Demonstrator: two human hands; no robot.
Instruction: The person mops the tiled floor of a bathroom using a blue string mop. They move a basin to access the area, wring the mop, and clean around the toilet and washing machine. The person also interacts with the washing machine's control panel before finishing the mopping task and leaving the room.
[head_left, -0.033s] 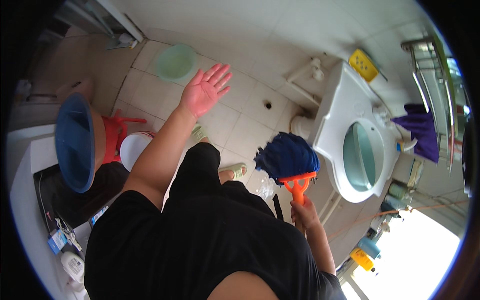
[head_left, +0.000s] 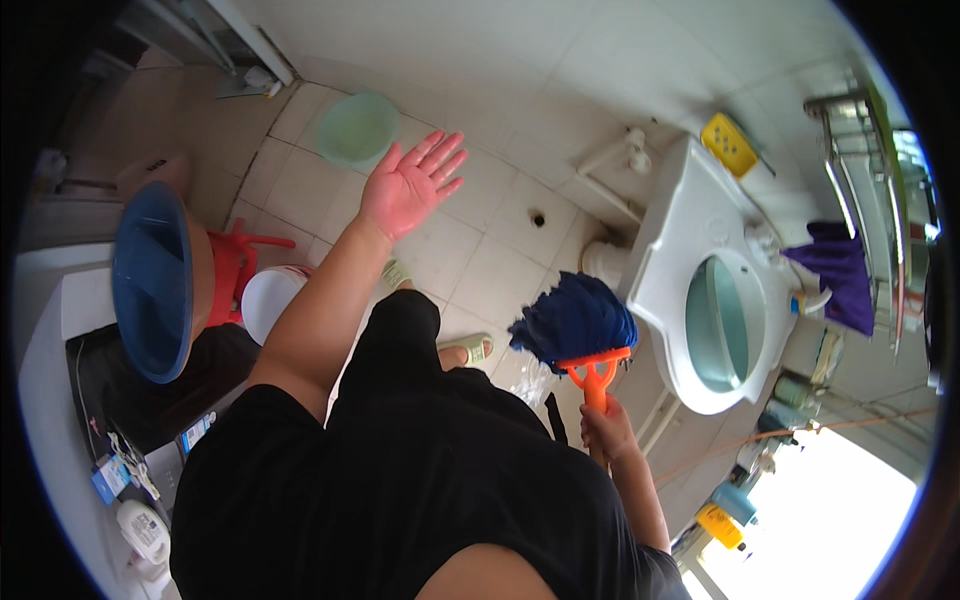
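Note:
My left hand (head_left: 412, 188) is stretched out in front of me, palm up with the fingers spread, and holds nothing. A pale green basin (head_left: 356, 128) stands on the floor just beyond it. My right hand (head_left: 608, 428) is wrapped round the handle of a mop, close below its orange head frame (head_left: 594, 368). The mop's dark blue strands (head_left: 575, 318) point away from me, raised beside the white washbasin (head_left: 664, 262). Part of the mop's handle is hidden below my hand.
At left, a large blue basin (head_left: 150, 285) rests on a red stool (head_left: 232, 265), with a white bucket (head_left: 268, 308) beside it. A teal basin (head_left: 712, 325) sits in the washbasin. A floor drain (head_left: 538, 219) lies ahead. Bottles (head_left: 722, 525) line the window sill at right.

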